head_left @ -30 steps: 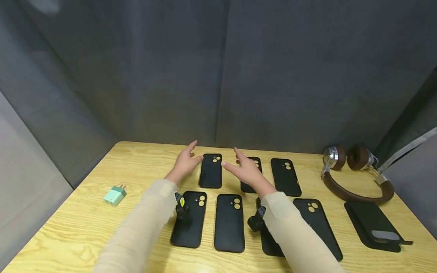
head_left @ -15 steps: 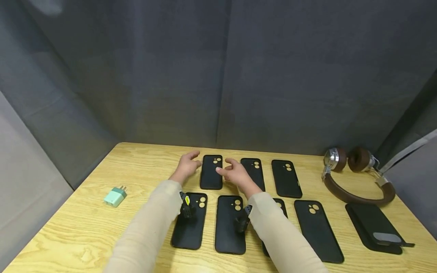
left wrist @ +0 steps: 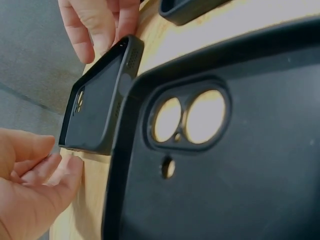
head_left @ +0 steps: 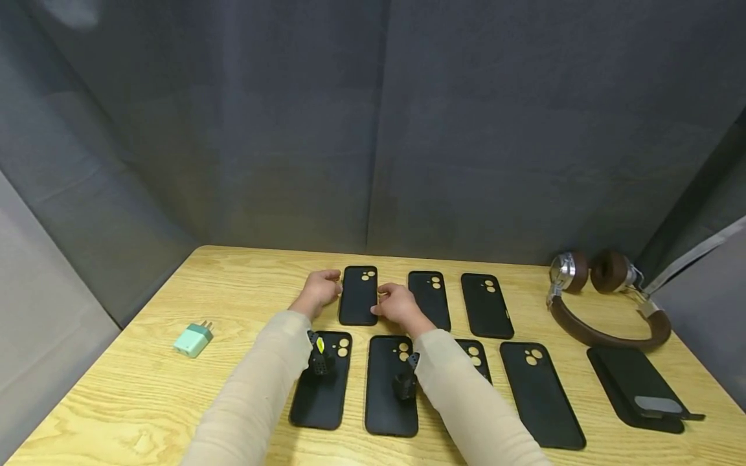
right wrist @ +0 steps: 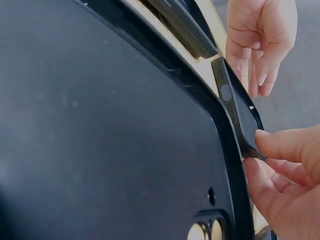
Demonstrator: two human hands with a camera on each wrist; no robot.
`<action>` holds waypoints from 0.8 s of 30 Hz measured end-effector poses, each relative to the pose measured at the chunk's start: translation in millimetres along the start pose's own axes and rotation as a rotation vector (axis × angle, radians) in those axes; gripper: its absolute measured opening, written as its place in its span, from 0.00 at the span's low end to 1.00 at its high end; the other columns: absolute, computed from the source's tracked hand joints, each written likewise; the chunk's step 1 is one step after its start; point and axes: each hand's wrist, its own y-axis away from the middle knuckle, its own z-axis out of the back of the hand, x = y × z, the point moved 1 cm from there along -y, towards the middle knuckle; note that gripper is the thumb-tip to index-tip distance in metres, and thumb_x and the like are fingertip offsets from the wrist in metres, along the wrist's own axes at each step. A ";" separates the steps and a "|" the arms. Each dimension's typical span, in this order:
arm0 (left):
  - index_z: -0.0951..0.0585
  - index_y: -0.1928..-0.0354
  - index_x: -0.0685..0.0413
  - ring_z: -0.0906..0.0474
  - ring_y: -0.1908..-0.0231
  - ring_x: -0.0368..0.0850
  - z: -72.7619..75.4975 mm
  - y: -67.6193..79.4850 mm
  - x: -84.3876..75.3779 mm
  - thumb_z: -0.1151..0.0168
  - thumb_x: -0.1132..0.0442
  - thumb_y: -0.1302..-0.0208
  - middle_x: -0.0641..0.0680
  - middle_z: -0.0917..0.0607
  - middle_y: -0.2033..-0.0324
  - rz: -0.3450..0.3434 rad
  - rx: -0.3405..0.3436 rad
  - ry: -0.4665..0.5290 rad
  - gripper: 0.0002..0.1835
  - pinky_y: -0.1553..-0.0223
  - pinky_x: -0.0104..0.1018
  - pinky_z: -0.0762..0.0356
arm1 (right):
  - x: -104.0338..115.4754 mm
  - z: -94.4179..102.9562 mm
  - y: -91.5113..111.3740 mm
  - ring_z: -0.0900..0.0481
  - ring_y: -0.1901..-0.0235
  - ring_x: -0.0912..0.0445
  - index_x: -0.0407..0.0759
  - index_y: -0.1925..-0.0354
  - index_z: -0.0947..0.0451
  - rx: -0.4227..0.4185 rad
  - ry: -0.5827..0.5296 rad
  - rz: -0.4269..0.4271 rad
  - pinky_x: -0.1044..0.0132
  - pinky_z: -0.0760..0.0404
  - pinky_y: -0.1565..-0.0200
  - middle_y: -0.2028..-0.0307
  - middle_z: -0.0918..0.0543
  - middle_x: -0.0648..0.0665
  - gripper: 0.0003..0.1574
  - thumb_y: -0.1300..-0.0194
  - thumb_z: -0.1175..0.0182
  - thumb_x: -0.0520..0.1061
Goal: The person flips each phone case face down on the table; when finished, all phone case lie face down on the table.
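In the head view my left hand (head_left: pixel 320 289) rests beside the left edge of the black phone case (head_left: pixel 358 296) in the back row. My right hand (head_left: pixel 399 304) is at that case's right edge, thumb toward its lower corner. The right wrist view shows the right fingertips (right wrist: pixel 260 142) right at the case's corner, with the digits loosely bent. Seen from the left wrist, the left fingers (left wrist: pixel 50 145) have a small gap to the case (left wrist: pixel 97 107). The case lies flat, its camera cutouts at the far end.
Two more black phone cases (head_left: pixel 429 301) lie to the right in the back row. Several others, such as this near case (head_left: pixel 392 414), form the front row. Brown headphones (head_left: pixel 600 333), a black folding stand (head_left: pixel 641 388) and a green plug adapter (head_left: pixel 193 340) flank them.
Both hands have come down and toward the back-row phone case, the right one moving left to its edge. The case itself has stayed in place.
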 end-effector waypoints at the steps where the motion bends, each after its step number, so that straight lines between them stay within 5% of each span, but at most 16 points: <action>1: 0.36 0.35 0.63 0.33 0.40 0.55 -0.5 -0.5 0.5 0.53 0.79 0.40 0.63 0.35 0.36 0.006 0.001 0.001 0.29 0.42 0.46 0.31 | 0.3 -0.3 -0.3 0.27 0.65 0.53 0.33 0.43 0.29 0.000 0.011 0.004 0.66 0.28 0.65 0.59 0.22 0.41 0.31 0.46 0.36 0.33; 7: 0.35 0.35 0.64 0.29 0.52 0.50 -3.4 -2.9 4.7 0.53 0.81 0.41 0.64 0.32 0.38 0.013 -0.004 -0.010 0.29 0.46 0.43 0.29 | 0.7 -2.7 -0.8 0.29 0.67 0.53 0.32 0.44 0.29 0.003 0.031 0.001 0.67 0.30 0.65 0.62 0.22 0.42 0.30 0.46 0.36 0.33; 24: 0.33 0.38 0.68 0.30 0.45 0.53 -6.0 -3.6 6.0 0.55 0.82 0.41 0.65 0.28 0.43 0.020 -0.027 0.003 0.27 0.44 0.42 0.30 | -0.9 -4.8 -5.2 0.27 0.64 0.52 0.32 0.45 0.27 -0.009 0.103 0.019 0.64 0.27 0.62 0.56 0.20 0.39 0.28 0.47 0.39 0.33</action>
